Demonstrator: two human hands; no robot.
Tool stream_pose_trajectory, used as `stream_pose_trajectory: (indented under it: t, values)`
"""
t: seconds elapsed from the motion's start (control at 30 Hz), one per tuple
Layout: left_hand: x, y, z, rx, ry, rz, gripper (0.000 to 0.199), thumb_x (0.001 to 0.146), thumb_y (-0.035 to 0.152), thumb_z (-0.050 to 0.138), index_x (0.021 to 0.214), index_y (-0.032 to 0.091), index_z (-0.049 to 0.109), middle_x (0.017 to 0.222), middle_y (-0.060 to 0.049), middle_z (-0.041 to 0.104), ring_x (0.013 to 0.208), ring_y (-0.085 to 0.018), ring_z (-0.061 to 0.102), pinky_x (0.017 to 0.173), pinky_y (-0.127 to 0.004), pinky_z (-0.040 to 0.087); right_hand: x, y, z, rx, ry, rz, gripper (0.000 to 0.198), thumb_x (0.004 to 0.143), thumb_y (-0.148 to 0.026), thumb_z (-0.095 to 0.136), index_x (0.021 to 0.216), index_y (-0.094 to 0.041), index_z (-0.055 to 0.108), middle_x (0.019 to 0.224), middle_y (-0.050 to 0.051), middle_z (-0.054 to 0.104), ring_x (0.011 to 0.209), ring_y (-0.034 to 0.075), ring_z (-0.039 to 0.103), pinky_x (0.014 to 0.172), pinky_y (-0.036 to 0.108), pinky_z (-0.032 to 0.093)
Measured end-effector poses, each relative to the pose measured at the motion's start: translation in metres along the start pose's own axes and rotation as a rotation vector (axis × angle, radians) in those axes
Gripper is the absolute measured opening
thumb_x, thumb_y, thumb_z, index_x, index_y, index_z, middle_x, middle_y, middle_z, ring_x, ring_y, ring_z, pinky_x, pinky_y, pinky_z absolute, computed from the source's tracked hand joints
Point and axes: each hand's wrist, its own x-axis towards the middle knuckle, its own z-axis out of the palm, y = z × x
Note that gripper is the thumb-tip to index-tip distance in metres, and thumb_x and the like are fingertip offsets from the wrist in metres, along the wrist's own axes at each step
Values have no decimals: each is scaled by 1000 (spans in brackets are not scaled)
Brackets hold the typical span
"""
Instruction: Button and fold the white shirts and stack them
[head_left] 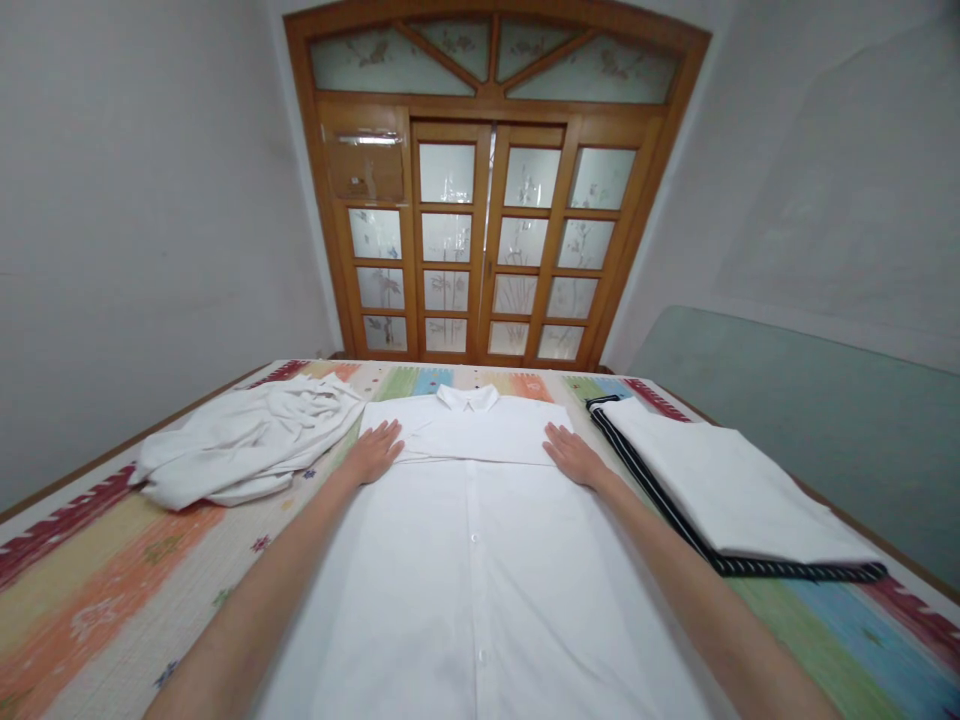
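A white button-up shirt [472, 560] lies spread out in front of me, its collar at the far end and its button placket running down the middle. Its sleeves appear folded across the upper chest in a flat band. My left hand [375, 452] rests flat on the left end of that band, fingers stretched out. On the right end lies my right hand [574, 455], also flat with fingers extended. Neither hand grips the cloth. The near end of the shirt runs out of view below.
A crumpled heap of white cloth [255, 440] lies to the left on the striped, patterned bedspread [112, 600]. On the right are folded white cloth [735, 480] and black striped cloth [667, 505] under it. Wooden glazed doors [487, 230] stand beyond, and a pale green panel [810, 410] leans at right.
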Motion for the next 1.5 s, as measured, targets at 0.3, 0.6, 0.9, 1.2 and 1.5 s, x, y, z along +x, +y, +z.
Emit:
stream_pose_trajectory:
  t: [0.3, 0.6, 0.9, 1.2, 1.5]
  values:
    - [-91, -21, -1, -71, 60, 17, 61, 94, 45, 25, 145, 15, 39, 153, -11, 33, 143, -28, 26, 116, -46, 22, -74, 37, 16, 49, 87, -45, 64, 96, -48, 25, 147, -11, 34, 155, 14, 29, 144, 26, 22, 116, 47, 22]
    - [-141, -11, -9, -210, 29, -181, 64, 89, 46, 37, 140, 8, 42, 151, -18, 34, 142, -30, 27, 116, -46, 20, -124, 42, 16, 209, 108, -57, 70, 91, -58, 32, 141, -10, 44, 151, 16, 36, 143, 29, 25, 117, 48, 20]
    - [-133, 6, -42, -1033, 242, -578, 66, 70, 26, 68, 131, 15, 43, 135, -18, 54, 107, -24, 64, 82, -32, 54, -141, 17, -8, 701, 202, 76, 53, 74, -36, 66, 123, -18, 59, 129, 12, 60, 114, 26, 60, 102, 42, 45]
    - [-139, 4, -51, -1128, 67, -691, 32, 53, 32, 78, 74, 14, 61, 52, 4, 55, 49, -11, 52, 46, -21, 41, -136, 13, -26, 927, 171, 407, 44, 66, -33, 73, 104, -19, 55, 83, 3, 68, 68, 17, 65, 56, 25, 49]
    - [-147, 6, -51, -1151, 17, -649, 34, 46, 41, 78, 55, 18, 54, 47, 4, 51, 47, -11, 47, 43, -21, 35, -145, 10, -30, 1157, 101, 370, 55, 55, -33, 82, 98, -23, 50, 53, -11, 50, 43, 10, 48, 42, 22, 37]
